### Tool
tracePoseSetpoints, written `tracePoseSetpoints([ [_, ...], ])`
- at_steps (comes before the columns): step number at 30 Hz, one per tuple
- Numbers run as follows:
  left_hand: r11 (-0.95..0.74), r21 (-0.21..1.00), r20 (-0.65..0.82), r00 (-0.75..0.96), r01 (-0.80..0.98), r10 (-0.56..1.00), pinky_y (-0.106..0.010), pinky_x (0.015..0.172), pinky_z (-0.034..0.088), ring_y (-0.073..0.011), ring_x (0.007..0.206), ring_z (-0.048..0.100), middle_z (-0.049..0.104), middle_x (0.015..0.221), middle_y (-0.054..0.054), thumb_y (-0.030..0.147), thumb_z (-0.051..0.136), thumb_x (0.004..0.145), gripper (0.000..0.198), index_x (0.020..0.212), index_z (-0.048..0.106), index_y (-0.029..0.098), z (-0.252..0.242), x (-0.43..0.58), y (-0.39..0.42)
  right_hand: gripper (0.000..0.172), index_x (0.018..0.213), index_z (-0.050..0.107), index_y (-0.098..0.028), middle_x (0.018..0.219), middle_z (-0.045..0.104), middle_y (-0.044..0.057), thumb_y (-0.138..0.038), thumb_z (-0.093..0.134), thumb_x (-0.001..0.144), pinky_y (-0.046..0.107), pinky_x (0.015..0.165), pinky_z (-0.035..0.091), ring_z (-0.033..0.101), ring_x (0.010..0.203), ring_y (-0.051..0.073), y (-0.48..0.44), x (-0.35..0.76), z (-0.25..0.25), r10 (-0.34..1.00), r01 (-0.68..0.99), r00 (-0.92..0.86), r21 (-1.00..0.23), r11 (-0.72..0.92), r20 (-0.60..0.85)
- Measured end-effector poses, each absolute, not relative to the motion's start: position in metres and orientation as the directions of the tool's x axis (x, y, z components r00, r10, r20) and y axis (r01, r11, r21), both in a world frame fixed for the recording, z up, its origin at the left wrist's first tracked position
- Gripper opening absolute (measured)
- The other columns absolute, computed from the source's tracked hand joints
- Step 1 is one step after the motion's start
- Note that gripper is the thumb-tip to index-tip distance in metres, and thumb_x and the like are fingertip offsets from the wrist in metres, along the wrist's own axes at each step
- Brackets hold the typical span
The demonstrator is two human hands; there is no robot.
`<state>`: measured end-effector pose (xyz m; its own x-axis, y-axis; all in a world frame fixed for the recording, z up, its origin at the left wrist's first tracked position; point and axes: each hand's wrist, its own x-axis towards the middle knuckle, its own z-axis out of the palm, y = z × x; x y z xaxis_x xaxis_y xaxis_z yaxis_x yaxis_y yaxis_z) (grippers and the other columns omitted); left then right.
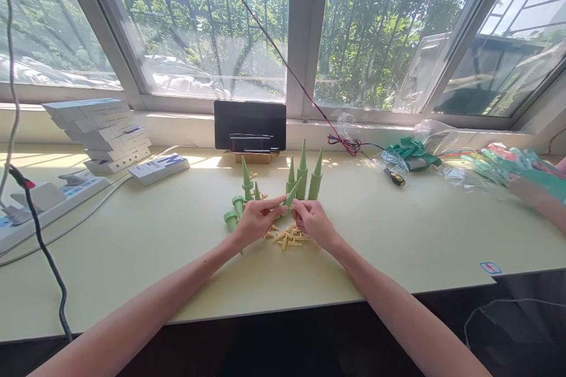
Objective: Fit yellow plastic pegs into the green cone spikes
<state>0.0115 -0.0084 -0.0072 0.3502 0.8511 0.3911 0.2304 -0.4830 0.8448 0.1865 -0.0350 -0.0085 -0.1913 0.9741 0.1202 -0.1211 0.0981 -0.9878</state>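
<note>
My left hand (255,219) pinches a green plastic cone (292,193) near its base, with the cone's tip pointing up and to the right. My right hand (312,219) is closed beside it, fingertips at the cone's lower end, on something I cannot make out. Below both hands lies a pile of small yellow pegs (288,237). Three green cones (304,175) stand upright just behind my hands. More green cones (241,197) stand or lie to the left of them.
A black tablet (250,123) on a stand leans against the window sill. Stacked white boxes (104,132) and a power strip (48,197) are at left. A red-black wire bundle (347,144), a screwdriver (395,177) and plastic bags lie right. Another person's arm (537,197) reaches in far right.
</note>
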Motion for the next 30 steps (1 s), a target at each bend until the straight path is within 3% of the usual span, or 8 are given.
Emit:
tracePoseSetpoints([
  [8, -0.449, 0.864, 0.362, 0.337, 0.229, 0.869, -0.019, 0.037, 0.024, -0.0052, 0.04, 0.027, 0.035, 0.043, 0.007, 0.045, 0.061, 0.087, 0.041, 0.108, 0.076, 0.013, -0.005, 0.0143, -0.0112, 0.043, 0.059, 0.046, -0.019, 0.05, 0.038, -0.003, -0.043, 0.042, 0.095, 0.026, 0.048, 0.027, 0.033, 0.046, 0.01, -0.0356, 0.1867, -0.0137, 0.932, 0.251, -0.112, -0.898, 0.361, 0.344],
  [13, -0.448, 0.86, 0.35, 0.357, 0.245, 0.866, -0.019, 0.036, 0.022, -0.0049, 0.037, 0.027, 0.035, 0.038, 0.006, 0.047, 0.058, 0.09, 0.041, 0.081, 0.079, 0.012, -0.0008, 0.0141, -0.0139, 0.042, 0.059, 0.043, -0.019, 0.055, 0.044, -0.001, -0.038, 0.039, 0.095, 0.026, 0.055, 0.03, 0.038, 0.052, 0.012, -0.0365, 0.1869, -0.0125, 0.877, 0.387, -0.135, -0.79, 0.475, 0.461],
  [15, -0.435, 0.87, 0.337, 0.364, 0.232, 0.868, -0.019, 0.036, 0.024, -0.0048, 0.036, 0.028, 0.037, 0.037, 0.006, 0.047, 0.058, 0.09, 0.042, 0.079, 0.078, 0.012, -0.001, 0.0134, -0.0142, 0.04, 0.06, 0.042, -0.019, 0.056, 0.046, -0.001, -0.037, 0.039, 0.096, 0.026, 0.056, 0.03, 0.038, 0.053, 0.012, -0.0369, 0.1868, -0.0125, 0.869, 0.4, -0.142, -0.776, 0.488, 0.474],
  [21, -0.354, 0.92, 0.277, 0.356, 0.17, 0.893, -0.018, 0.037, 0.035, -0.0054, 0.034, 0.033, 0.042, 0.038, 0.007, 0.046, 0.061, 0.088, 0.045, 0.113, 0.073, 0.011, -0.0062, 0.0126, -0.0127, 0.04, 0.06, 0.04, -0.019, 0.055, 0.041, -0.002, -0.035, 0.038, 0.096, 0.026, 0.055, 0.028, 0.036, 0.053, 0.011, -0.0379, 0.1855, -0.012, 0.874, 0.419, -0.126, -0.773, 0.476, 0.469],
  [30, -0.398, 0.909, 0.332, 0.361, 0.125, 0.871, -0.017, 0.04, 0.039, -0.0051, 0.037, 0.038, 0.046, 0.042, 0.006, 0.043, 0.063, 0.088, 0.044, 0.116, 0.072, 0.01, -0.0088, 0.012, -0.0099, 0.042, 0.06, 0.043, -0.019, 0.052, 0.037, -0.003, -0.042, 0.042, 0.094, 0.026, 0.05, 0.026, 0.032, 0.049, 0.01, -0.0389, 0.185, -0.008, 0.927, 0.267, -0.117, -0.888, 0.374, 0.355],
])
